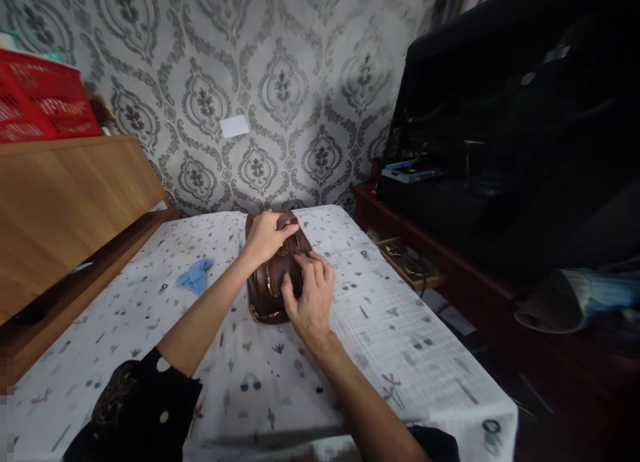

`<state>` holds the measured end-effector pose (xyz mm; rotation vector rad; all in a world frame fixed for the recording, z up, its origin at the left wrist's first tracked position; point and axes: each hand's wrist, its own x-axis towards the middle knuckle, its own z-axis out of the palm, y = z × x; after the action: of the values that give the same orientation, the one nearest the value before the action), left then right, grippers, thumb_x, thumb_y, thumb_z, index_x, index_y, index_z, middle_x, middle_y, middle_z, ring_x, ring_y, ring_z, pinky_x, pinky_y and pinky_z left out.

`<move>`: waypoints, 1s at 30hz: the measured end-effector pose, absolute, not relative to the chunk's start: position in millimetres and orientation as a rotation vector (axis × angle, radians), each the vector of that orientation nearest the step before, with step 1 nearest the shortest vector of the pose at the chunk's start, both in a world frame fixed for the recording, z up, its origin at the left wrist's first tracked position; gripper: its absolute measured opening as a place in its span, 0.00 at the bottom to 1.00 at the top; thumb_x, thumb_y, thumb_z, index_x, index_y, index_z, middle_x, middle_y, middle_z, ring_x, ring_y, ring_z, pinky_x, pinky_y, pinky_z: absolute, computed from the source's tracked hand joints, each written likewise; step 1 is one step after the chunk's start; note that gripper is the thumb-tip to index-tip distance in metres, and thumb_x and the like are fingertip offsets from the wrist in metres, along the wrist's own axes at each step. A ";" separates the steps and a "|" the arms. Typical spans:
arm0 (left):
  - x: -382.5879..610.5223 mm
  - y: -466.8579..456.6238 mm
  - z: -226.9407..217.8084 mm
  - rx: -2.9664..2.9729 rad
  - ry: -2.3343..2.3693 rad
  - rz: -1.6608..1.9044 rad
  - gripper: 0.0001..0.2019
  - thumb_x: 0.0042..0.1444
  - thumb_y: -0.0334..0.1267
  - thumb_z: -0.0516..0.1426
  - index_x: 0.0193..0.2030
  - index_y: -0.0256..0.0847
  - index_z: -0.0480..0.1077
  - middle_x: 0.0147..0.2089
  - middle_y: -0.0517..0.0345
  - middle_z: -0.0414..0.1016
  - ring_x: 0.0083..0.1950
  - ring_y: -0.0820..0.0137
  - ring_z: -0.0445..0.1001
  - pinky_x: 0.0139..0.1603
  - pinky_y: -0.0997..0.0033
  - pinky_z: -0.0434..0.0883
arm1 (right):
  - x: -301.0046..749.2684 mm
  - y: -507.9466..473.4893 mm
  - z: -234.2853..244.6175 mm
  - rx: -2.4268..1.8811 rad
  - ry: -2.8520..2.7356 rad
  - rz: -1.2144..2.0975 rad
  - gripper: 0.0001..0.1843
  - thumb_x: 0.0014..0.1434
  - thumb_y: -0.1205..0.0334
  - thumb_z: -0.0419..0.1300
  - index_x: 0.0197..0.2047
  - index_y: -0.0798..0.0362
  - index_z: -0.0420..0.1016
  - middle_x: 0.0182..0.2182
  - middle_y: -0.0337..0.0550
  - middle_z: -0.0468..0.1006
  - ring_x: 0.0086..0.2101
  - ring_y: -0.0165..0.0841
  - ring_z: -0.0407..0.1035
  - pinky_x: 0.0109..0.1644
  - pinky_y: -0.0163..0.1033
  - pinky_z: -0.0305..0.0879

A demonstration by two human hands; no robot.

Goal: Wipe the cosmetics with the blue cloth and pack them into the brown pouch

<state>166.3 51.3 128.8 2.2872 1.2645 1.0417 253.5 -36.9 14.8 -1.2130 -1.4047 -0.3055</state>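
A brown leather handbag (260, 285) with gold zips lies on the patterned white cloth, straight ahead of me. My left hand (265, 239) is closed at the bag's far part, with a brown strap between thumb and fingers. On the near right side of the bag rests my right hand (314, 292). Its thumb and fingers are curved and apart, touching the leather around a zipped pocket. I cannot make out anything held between them. To the left of the bag is a crumpled blue cloth (196, 276).
The white cloth (280, 382) covers a table reaching the patterned wall. A wooden panel (75, 202) with a red basket (45, 99) on top borders the left. At right stand a large black screen (480, 129) and a dark red cabinet with an open compartment (413, 265).
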 end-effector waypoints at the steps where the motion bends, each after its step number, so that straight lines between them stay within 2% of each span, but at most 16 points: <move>1: 165.4 50.4 128.4 2.287 1.218 1.039 0.14 0.54 0.39 0.59 0.21 0.40 0.62 0.19 0.67 0.60 0.26 0.73 0.62 0.29 0.72 0.58 | 253.5 -36.7 14.8 -1.215 -1.404 -0.303 0.16 0.64 0.63 0.52 0.54 0.54 0.69 0.45 0.51 0.74 0.54 0.47 0.62 0.59 0.56 0.61; 6: 159.1 44.1 130.4 2.456 1.073 0.949 0.12 0.56 0.40 0.59 0.23 0.39 0.68 0.25 0.61 0.71 0.32 0.68 0.68 0.36 0.69 0.65 | 255.1 -34.0 12.8 -1.208 -1.418 -0.292 0.17 0.64 0.62 0.53 0.56 0.55 0.68 0.47 0.53 0.73 0.55 0.47 0.62 0.59 0.56 0.62; 9: 148.4 41.0 131.0 2.460 1.007 0.943 0.07 0.57 0.39 0.58 0.34 0.38 0.75 0.37 0.55 0.78 0.41 0.64 0.74 0.45 0.67 0.68 | 255.1 -32.5 10.6 -1.184 -1.411 -0.306 0.18 0.65 0.62 0.53 0.56 0.55 0.66 0.49 0.54 0.72 0.55 0.47 0.63 0.59 0.57 0.61; 11: 136.7 38.2 128.7 2.424 0.972 0.972 0.10 0.57 0.39 0.59 0.44 0.39 0.75 0.45 0.52 0.78 0.48 0.62 0.75 0.50 0.66 0.69 | 253.8 -32.0 8.7 -1.181 -1.398 -0.324 0.19 0.65 0.60 0.53 0.58 0.55 0.65 0.52 0.56 0.70 0.56 0.48 0.62 0.60 0.58 0.61; 13: 123.5 34.6 123.9 2.394 1.014 1.020 0.13 0.56 0.41 0.61 0.47 0.41 0.74 0.49 0.52 0.77 0.52 0.61 0.73 0.53 0.64 0.68 | 251.6 -31.8 6.4 -1.205 -1.392 -0.329 0.23 0.64 0.57 0.54 0.60 0.55 0.63 0.57 0.59 0.66 0.59 0.50 0.59 0.61 0.61 0.60; 16: 108.5 30.4 113.5 2.329 1.086 1.114 0.09 0.57 0.43 0.60 0.41 0.41 0.74 0.44 0.53 0.76 0.49 0.62 0.74 0.53 0.64 0.68 | 249.0 -31.1 3.2 -1.244 -1.407 -0.280 0.30 0.63 0.51 0.56 0.64 0.54 0.58 0.63 0.61 0.58 0.63 0.53 0.54 0.62 0.63 0.59; 19: 104.6 31.2 102.0 2.262 1.087 1.269 0.08 0.58 0.42 0.58 0.33 0.40 0.72 0.37 0.56 0.74 0.42 0.66 0.73 0.47 0.68 0.68 | 248.6 -29.6 1.3 -1.243 -1.423 -0.240 0.35 0.63 0.45 0.58 0.66 0.54 0.56 0.64 0.62 0.56 0.64 0.53 0.53 0.63 0.64 0.58; 23: 108.7 36.7 89.4 2.162 1.096 1.420 0.09 0.59 0.41 0.57 0.30 0.40 0.69 0.33 0.59 0.71 0.38 0.69 0.71 0.42 0.71 0.68 | 250.1 -27.9 1.1 -1.246 -1.429 -0.247 0.33 0.63 0.46 0.57 0.65 0.52 0.57 0.64 0.61 0.55 0.64 0.53 0.52 0.63 0.65 0.58; 30: 110.3 36.8 79.2 2.073 1.040 1.527 0.10 0.59 0.42 0.57 0.29 0.41 0.67 0.32 0.59 0.69 0.37 0.68 0.69 0.40 0.71 0.65 | 250.9 -28.6 2.1 -1.211 -1.464 -0.218 0.30 0.65 0.49 0.56 0.67 0.49 0.56 0.65 0.57 0.56 0.65 0.52 0.50 0.64 0.68 0.54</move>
<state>110.3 36.8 79.2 2.0734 1.0401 1.5265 250.9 -28.6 2.1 -1.2110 -1.4637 -0.2184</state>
